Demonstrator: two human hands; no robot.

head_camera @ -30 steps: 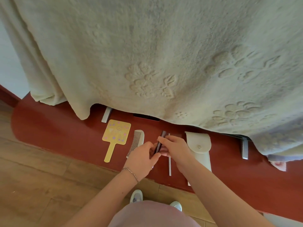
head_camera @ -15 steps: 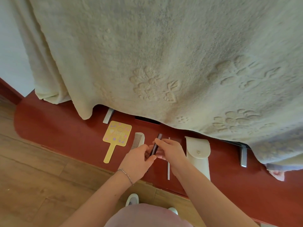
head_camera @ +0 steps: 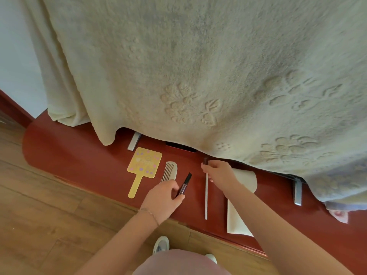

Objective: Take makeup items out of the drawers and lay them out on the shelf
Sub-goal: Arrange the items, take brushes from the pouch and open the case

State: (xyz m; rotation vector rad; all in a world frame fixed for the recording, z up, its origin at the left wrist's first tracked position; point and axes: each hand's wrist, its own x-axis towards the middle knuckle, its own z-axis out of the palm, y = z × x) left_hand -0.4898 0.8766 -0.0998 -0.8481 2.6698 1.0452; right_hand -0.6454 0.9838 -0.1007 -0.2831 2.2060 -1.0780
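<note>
Against the frame half a second earlier, the two hands have separated: the dark tube then held jointly between them is now in two parts, one in each hand. Cream embossed blanket [head_camera: 198, 66] drapes over the upper field, its hem overhanging the red shelf [head_camera: 75, 161]. On the shelf, largest first: a white snap pouch [head_camera: 238, 219] at 5 o'clock from the right hand, partly hidden by the forearm; a yellow hand mirror [head_camera: 144, 165] at 10 o'clock from the left hand; a white comb [head_camera: 169, 171] just beside the mirror; a thin pale stick [head_camera: 206, 197] lying between the hands. Left hand [head_camera: 162, 199]: fingers curled and closed around the dark mascara tube [head_camera: 184, 185], which points toward 1 o'clock, its lower end inside the grip. Right hand [head_camera: 218, 173]: thumb and fingertips pinched together on the small dark cap [head_camera: 205, 160], held near the blanket hem at 12 o'clock from the stick. The two parts are apart, not touching.
</note>
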